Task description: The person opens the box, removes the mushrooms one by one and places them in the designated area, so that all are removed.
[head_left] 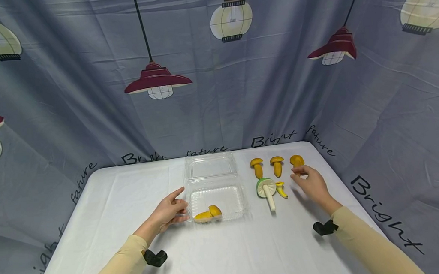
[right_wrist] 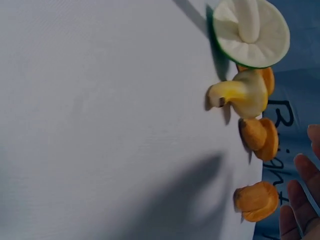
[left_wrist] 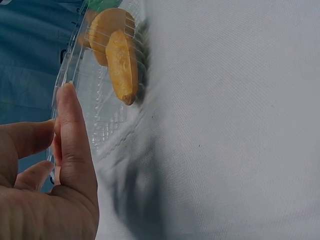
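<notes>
A clear plastic clamshell box (head_left: 217,201) lies on the table with its lid folded back. Inside, near the front edge, is a yellow toy mushroom (head_left: 215,210) on its side. My left hand (head_left: 170,210) is at the box's left side, fingers extended against its edge; in the left wrist view, the fingertips (left_wrist: 69,90) meet the clear wall. My right hand (head_left: 313,184) reaches beside the rightmost yellow mushroom (head_left: 296,161), partly covering its stem. The right wrist view shows the fingers (right_wrist: 302,200) spread, apart from that mushroom (right_wrist: 257,201).
Two more yellow mushrooms (head_left: 257,167) stand in line left of the right hand. Before them lie a green-capped mushroom with a white stem (head_left: 266,188) and a small bright yellow mushroom (head_left: 281,189). A grey printed curtain (head_left: 202,121) hangs behind the white-covered table (head_left: 221,257).
</notes>
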### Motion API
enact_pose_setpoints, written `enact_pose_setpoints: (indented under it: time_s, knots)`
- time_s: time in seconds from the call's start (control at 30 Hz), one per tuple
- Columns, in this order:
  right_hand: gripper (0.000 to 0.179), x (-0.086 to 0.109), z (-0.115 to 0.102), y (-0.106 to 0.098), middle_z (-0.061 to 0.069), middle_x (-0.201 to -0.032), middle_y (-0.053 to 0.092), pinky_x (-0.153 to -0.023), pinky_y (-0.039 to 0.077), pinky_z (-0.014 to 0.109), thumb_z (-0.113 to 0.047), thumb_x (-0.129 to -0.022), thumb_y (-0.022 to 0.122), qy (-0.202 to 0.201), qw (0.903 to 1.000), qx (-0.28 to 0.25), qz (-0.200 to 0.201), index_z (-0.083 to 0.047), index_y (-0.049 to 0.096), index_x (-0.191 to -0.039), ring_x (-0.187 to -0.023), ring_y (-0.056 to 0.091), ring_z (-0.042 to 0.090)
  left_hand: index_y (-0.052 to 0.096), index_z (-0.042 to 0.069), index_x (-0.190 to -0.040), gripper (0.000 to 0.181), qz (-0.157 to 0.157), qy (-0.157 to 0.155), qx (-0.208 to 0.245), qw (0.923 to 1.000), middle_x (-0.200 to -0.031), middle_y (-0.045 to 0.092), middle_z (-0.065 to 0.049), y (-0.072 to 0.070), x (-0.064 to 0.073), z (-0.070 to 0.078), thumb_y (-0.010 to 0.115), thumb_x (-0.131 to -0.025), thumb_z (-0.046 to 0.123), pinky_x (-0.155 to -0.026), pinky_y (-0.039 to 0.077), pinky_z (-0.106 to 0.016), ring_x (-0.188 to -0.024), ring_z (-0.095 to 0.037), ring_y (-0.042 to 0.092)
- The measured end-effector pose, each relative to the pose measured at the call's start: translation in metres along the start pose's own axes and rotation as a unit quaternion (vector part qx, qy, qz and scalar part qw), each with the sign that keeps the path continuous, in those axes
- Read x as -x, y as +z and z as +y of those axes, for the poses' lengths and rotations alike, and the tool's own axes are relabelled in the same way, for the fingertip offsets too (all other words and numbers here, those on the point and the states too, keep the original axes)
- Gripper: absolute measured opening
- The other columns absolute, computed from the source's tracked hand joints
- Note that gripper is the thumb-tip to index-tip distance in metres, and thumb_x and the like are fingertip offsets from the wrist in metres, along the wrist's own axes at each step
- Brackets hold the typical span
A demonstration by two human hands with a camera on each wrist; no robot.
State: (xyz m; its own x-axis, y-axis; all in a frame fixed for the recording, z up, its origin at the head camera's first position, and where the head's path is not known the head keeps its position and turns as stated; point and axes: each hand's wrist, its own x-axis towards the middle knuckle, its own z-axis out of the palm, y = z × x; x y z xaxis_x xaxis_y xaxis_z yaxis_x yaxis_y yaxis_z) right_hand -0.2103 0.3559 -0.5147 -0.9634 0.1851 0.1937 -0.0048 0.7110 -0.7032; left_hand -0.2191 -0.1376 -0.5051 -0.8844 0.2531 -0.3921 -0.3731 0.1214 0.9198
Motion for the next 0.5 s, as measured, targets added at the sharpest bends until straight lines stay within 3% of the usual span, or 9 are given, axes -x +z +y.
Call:
enact_pose_setpoints:
  time_s: [0.27, 0.5]
  knots:
    - [0.034, -0.005, -0.023, -0.004, 0.018, -0.124, 0.064, -0.102, 0.046, 0.055, -0.022, -0.101, 0.067, -0.008, 0.9997, -0.021, 0.012, -0.001, 0.065, -0.127, -0.12, 0.055, 0.038, 0.029, 0.018, -0.163, 0.071, 0.0, 0.008, 0.002, 1.0, -0.111, 0.051, -0.013, 0.0, 0.0, 0.0, 0.061, -0.101, 0.004, -0.077, 0.065, -0.038, -0.081, -0.017, 0.056]
    - [0.034, -0.006, -0.051, -0.002, 0.015, -0.128, 0.062, -0.103, 0.046, 0.052, -0.024, -0.1, 0.067, -0.034, 0.998, -0.053, -0.006, -0.003, 0.066, -0.128, -0.121, 0.054, 0.036, 0.029, 0.017, -0.163, 0.072, 0.0, 0.008, 0.0, 1.0, -0.112, 0.051, -0.013, 0.001, 0.001, 0.001, 0.062, -0.101, 0.005, -0.077, 0.065, -0.039, -0.082, -0.018, 0.056]
